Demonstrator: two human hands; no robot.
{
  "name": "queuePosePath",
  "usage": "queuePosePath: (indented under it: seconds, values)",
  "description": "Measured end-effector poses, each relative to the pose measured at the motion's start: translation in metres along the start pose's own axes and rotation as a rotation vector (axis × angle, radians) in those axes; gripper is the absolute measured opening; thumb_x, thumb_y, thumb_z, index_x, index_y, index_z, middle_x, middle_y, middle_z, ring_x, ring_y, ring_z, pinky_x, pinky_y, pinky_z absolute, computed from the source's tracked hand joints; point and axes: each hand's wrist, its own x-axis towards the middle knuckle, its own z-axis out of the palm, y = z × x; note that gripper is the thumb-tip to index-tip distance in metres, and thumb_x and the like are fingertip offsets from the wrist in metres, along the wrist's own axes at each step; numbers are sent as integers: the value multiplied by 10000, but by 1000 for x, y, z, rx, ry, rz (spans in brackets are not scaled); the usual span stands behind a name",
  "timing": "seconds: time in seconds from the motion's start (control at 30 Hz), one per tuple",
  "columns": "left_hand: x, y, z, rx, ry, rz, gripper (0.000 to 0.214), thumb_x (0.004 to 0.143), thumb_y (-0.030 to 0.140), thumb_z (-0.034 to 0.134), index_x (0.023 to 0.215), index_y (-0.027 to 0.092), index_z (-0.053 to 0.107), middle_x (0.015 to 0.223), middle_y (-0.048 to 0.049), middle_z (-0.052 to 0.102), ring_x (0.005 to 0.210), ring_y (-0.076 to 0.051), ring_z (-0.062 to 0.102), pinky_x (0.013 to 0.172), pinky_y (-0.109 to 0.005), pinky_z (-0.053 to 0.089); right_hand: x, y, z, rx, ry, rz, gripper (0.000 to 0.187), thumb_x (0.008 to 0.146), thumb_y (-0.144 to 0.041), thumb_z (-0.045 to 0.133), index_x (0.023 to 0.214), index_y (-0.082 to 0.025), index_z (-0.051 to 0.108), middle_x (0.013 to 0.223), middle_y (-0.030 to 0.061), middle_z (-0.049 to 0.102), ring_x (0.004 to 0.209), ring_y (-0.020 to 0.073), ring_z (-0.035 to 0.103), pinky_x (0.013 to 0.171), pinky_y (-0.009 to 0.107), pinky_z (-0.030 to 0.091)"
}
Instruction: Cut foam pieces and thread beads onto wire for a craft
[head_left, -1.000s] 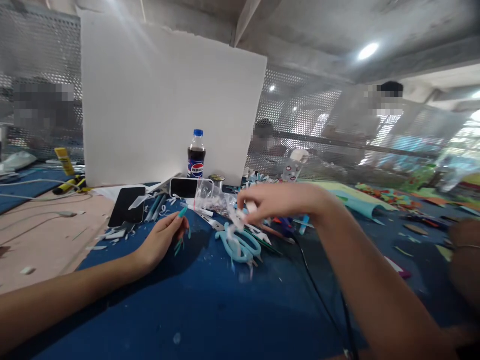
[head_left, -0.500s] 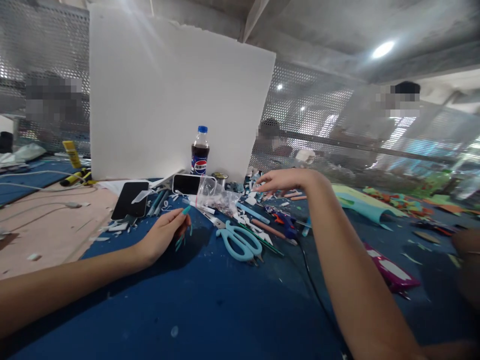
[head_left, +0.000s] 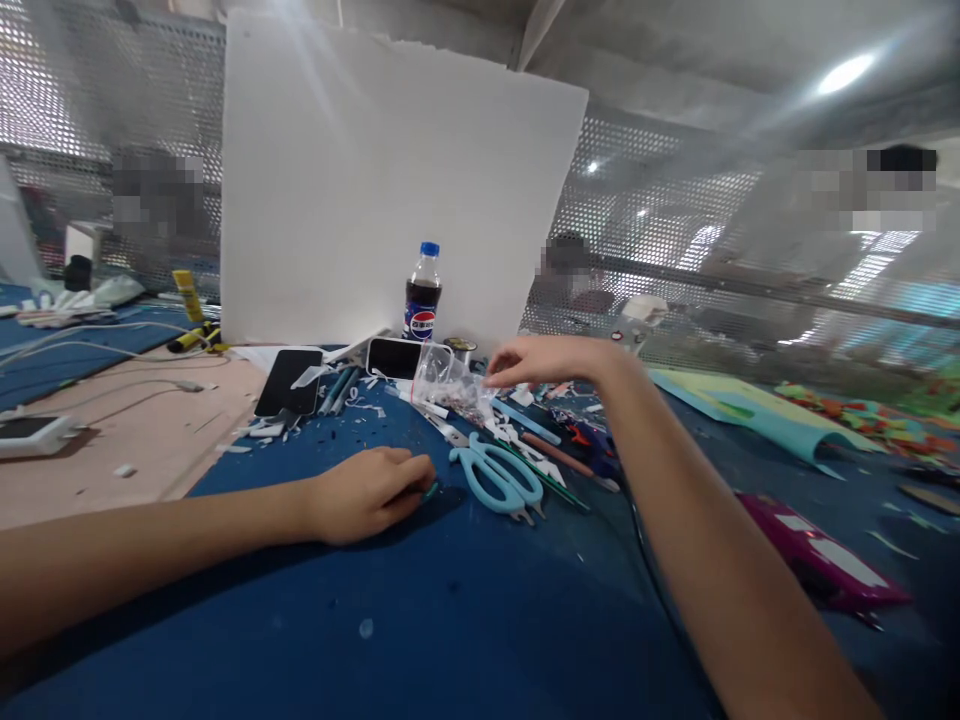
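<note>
My left hand (head_left: 379,495) rests low over the blue table, its fingers curled closed. A bit of a thin teal strip (head_left: 430,491) peeks out at its fingertips; the rest is hidden. Light-blue scissors (head_left: 499,480) lie just right of that hand, handles toward me. My right hand (head_left: 544,360) reaches over the clutter, wrist raised and fingers bent down with gaps between them. Its fingertips are at the right edge of a clear plastic bag (head_left: 446,385) holding small bits; whether they touch it I cannot tell. Nothing shows in that hand.
A cola bottle (head_left: 424,300) stands before a white board (head_left: 390,190). Two phones, a black one (head_left: 289,383) and a white-edged one (head_left: 394,358), sit behind my left hand. A glue gun (head_left: 592,440) lies under my right forearm; a magenta case (head_left: 821,555) is farther right.
My left hand has turned palm-down and moved right, covering most of the teal strip. My right hand has come closer to the plastic bag, its fingers more bent. The view has swung left.
</note>
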Motion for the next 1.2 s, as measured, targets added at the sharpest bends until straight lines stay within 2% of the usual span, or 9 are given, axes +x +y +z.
queuePosePath:
  seconds: [0.1, 0.17, 0.33, 0.5, 0.83, 0.93, 1.07, 1.13, 1.2]
  values:
    - [0, 2, 0, 11, -12, 3, 83, 822, 143, 392, 855, 189, 453, 799, -38, 543, 684, -153, 496, 615, -243, 366, 23, -6, 20, -160, 217, -90, 524, 697, -438, 645, 1138, -177, 537, 1203, 155, 541, 1039, 323, 538, 755, 398, 455]
    - [0, 2, -1, 13, -15, -7, 75, 829, 148, 385, 846, 190, 444, 780, -29, 526, 660, -146, 484, 601, -239, 356, 37, -6, 33, -182, 237, -111, 639, 611, -385, 722, 1171, -167, 504, 1267, 160, 481, 1147, 355, 446, 828, 405, 424]
    - [1, 3, -2, 8, -18, -3, 69, 834, 154, 386, 852, 193, 440, 777, -22, 517, 629, -132, 461, 578, -230, 336, 54, 7, 47, -182, 215, -121, 487, 612, -318, 712, 1042, -169, 540, 1084, 125, 571, 943, 282, 549, 721, 336, 433]
    - [2, 3, -2, 4, -26, -2, 75, 831, 151, 380, 856, 193, 438, 781, -26, 520, 632, -134, 459, 582, -232, 336, 57, 14, 50, -177, 256, -120, 292, 642, -288, 668, 876, -159, 549, 886, 101, 590, 737, 224, 549, 583, 294, 388]
    - [1, 2, -1, -22, -17, -9, 82, 839, 162, 374, 859, 194, 447, 769, -22, 515, 640, -135, 453, 589, -241, 332, 51, 32, 29, -98, 357, -106, 100, 674, -142, 592, 769, -169, 611, 765, 96, 614, 756, 239, 572, 671, 347, 409]
    - [1, 3, -1, -43, -23, -25, 81, 833, 148, 382, 851, 192, 448, 763, -19, 514, 639, -134, 452, 585, -242, 328, 44, 32, 22, -53, 376, -111, 160, 711, -181, 586, 865, -180, 626, 865, 98, 642, 823, 238, 584, 732, 352, 427]
    - [1, 1, 0, -39, -30, -26, 71, 845, 170, 382, 861, 192, 447, 781, -21, 516, 641, -132, 453, 583, -239, 330, 34, 30, 19, 65, 257, -165, 405, 690, -348, 665, 1068, -219, 598, 1067, 69, 638, 866, 207, 610, 703, 284, 475]
    - [1, 0, 0, -19, -35, -24, 69, 850, 172, 376, 855, 193, 442, 783, -21, 518, 648, -133, 460, 591, -237, 341, 32, 32, 18, 113, 233, -162, 391, 704, -383, 656, 1058, -225, 611, 1085, 61, 638, 898, 202, 613, 719, 266, 480]
    - [2, 0, -1, -1, -33, -13, 77, 837, 146, 377, 850, 194, 437, 785, -22, 526, 659, -135, 471, 601, -237, 354, 36, 37, 17, 133, 314, -102, 348, 773, -363, 587, 1073, -188, 594, 1115, 93, 619, 963, 215, 594, 781, 287, 465]
